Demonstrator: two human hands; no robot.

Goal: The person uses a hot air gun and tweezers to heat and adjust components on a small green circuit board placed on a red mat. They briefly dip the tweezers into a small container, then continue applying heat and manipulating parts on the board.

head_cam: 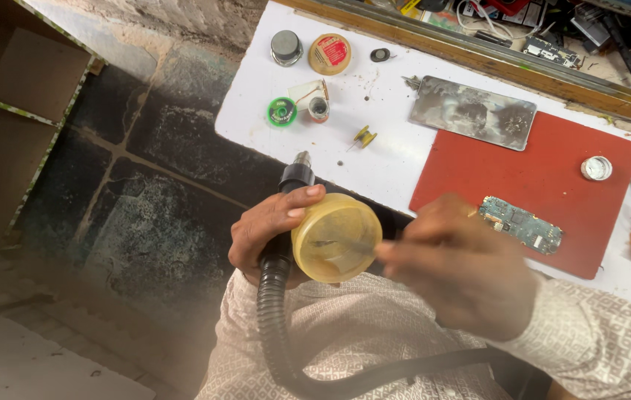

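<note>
My left hand grips a round yellowish plastic jar, open side towards me, held in front of my chest below the table edge. My right hand is blurred and holds a thin metal tool, likely tweezers, whose tip reaches inside the jar. A black hot-air wand with a ribbed hose runs behind my left hand and curves across my lap. A green circuit board lies on a red mat just beyond my right hand.
The white table carries a metal plate, a green solder reel, a small yellow spool, round tins and a small white dish. Cluttered tools lie past the wooden rail. Dark stone floor is at left.
</note>
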